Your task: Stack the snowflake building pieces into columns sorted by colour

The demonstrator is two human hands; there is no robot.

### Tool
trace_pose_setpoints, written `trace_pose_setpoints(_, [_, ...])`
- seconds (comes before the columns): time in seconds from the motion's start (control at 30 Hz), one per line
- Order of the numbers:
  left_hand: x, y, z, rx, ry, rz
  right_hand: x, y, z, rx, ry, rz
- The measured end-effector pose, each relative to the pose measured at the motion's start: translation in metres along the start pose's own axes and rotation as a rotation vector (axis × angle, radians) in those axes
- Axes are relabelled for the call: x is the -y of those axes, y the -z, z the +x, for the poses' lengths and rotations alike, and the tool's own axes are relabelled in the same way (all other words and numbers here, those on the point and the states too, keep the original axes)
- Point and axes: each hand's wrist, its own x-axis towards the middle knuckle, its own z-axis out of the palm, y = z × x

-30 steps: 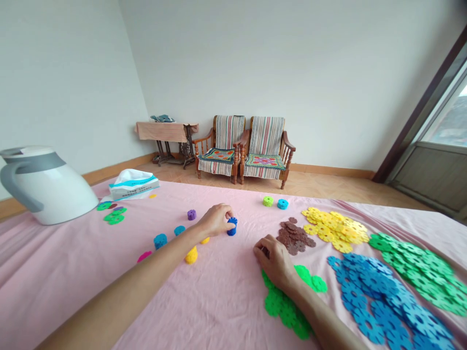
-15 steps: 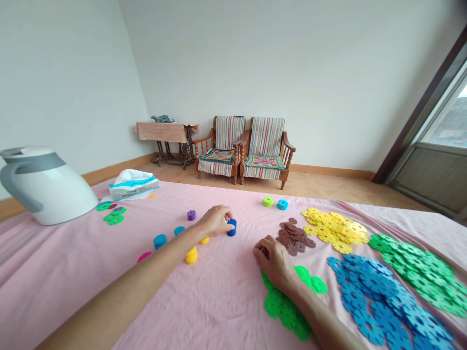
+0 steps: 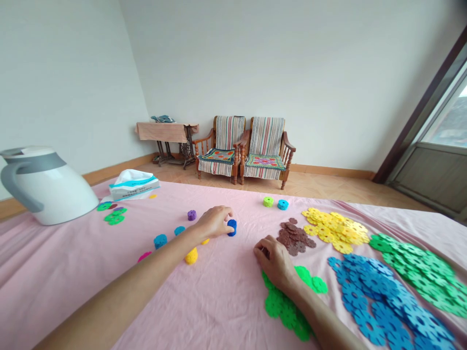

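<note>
My left hand [image 3: 215, 221] reaches across the pink cloth [image 3: 91, 272] and its fingers curl round a short dark blue stack of discs [image 3: 232, 227] that stands on the cloth. My right hand [image 3: 274, 260] rests in a loose fist near the middle, fingertips pinched on something small and dark I cannot make out, just left of the brown disc pile [image 3: 295, 236]. Bright green discs [image 3: 288, 304] lie under and beside my right wrist. A yellow stack [image 3: 190, 255] stands below my left forearm.
Flat piles of yellow discs [image 3: 335, 227], blue discs [image 3: 383, 299] and green discs [image 3: 423, 272] cover the right. Small stacks: purple [image 3: 191, 215], light blue [image 3: 160, 240], lime [image 3: 268, 201], cyan [image 3: 282, 204]. A white kettle [image 3: 44, 184] and tissue pack [image 3: 133, 184] stand at left.
The left hand has drawn in slightly on the dark blue stack, which sits a little lower under the fingers. The right hand has stayed put.
</note>
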Motion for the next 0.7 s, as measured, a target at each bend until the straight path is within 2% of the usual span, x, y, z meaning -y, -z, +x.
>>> trace_pose_setpoints(0.47, [-0.004, 0.0, -0.002, 0.029, 0.016, 0.037, -0.002, -0.001, 0.0, -0.003, 0.007, -0.005])
trace_pose_setpoints(0.7, [-0.002, 0.015, -0.009, -0.023, 0.007, 0.032, -0.001, -0.001, -0.001, -0.004, 0.008, -0.005])
